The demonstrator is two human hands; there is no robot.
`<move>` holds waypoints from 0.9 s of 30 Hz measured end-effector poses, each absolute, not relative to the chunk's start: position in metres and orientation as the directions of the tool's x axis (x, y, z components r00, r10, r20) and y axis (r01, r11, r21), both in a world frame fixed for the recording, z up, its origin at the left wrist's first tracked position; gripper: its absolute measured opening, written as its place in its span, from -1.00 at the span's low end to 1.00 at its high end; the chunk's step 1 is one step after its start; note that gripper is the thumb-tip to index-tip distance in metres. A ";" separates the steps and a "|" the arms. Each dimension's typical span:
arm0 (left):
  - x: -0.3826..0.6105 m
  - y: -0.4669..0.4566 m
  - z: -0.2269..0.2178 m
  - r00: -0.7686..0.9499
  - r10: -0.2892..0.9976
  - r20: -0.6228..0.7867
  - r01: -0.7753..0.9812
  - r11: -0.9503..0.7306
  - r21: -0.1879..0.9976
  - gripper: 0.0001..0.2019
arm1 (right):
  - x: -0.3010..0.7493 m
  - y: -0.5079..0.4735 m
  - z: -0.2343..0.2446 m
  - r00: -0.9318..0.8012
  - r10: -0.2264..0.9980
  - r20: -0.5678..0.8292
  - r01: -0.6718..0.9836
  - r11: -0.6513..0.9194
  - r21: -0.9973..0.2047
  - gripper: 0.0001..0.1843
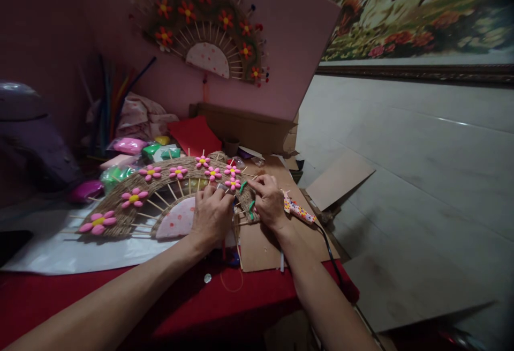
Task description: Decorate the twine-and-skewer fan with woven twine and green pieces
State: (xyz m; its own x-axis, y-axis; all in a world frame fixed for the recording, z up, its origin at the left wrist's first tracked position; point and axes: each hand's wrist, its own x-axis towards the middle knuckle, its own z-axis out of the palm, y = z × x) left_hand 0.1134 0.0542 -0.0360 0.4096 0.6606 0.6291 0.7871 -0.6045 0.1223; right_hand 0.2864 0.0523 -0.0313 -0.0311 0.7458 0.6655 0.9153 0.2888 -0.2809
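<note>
A half-round fan of twine and thin sticks lies on the table, with pink clay flowers along its band and a spotted cloth half-circle at its base. My left hand is closed over the fan's right part, its fingers curled down; what lies under them is partly hidden. My right hand pinches at a wavy green clay strip on the right end of the band. Another green clay piece sits on the twine below it, close to the palm.
A flower-patterned glue gun with a black cord lies on cardboard to the right. Bagged coloured clay and red sheet material are behind the fan. A finished-looking fan with orange flowers stands against a pink panel.
</note>
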 end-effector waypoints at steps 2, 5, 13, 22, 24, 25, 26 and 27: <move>0.114 0.054 -0.037 0.410 0.659 0.631 0.786 -0.606 0.122 -0.85 | 0.286 0.054 -0.033 -0.049 0.763 0.644 0.931 0.269 -0.248 -0.59; 0.114 0.054 -0.038 0.412 0.653 0.635 0.781 -0.612 0.123 -0.85 | 0.286 0.055 -0.034 -0.075 0.788 0.611 0.945 0.252 -0.209 -0.61; 0.115 0.054 -0.039 0.414 0.643 0.645 0.778 -0.617 0.116 -0.84 | 0.285 0.053 -0.031 -0.041 0.744 0.667 0.936 0.263 -0.236 -0.63; 0.115 0.053 -0.039 0.421 0.652 0.630 0.775 -0.620 0.125 -0.84 | 0.284 0.054 -0.033 -0.095 0.773 0.627 0.936 0.284 -0.208 -0.66; 0.114 0.053 -0.038 0.422 0.658 0.623 0.775 -0.619 0.128 -0.84 | 0.285 0.054 -0.032 -0.069 0.758 0.648 0.928 0.287 -0.237 -0.65; 0.114 0.053 -0.038 0.423 0.659 0.622 0.775 -0.618 0.129 -0.84 | 0.286 0.054 -0.032 -0.049 0.750 0.660 0.927 0.280 -0.249 -0.65; 0.114 0.052 -0.038 0.423 0.660 0.621 0.775 -0.618 0.129 -0.84 | 0.287 0.054 -0.031 -0.026 0.742 0.670 0.928 0.267 -0.259 -0.64; 0.114 0.052 -0.037 0.423 0.660 0.621 0.775 -0.618 0.128 -0.84 | 0.288 0.054 -0.031 -0.003 0.734 0.679 0.931 0.250 -0.266 -0.64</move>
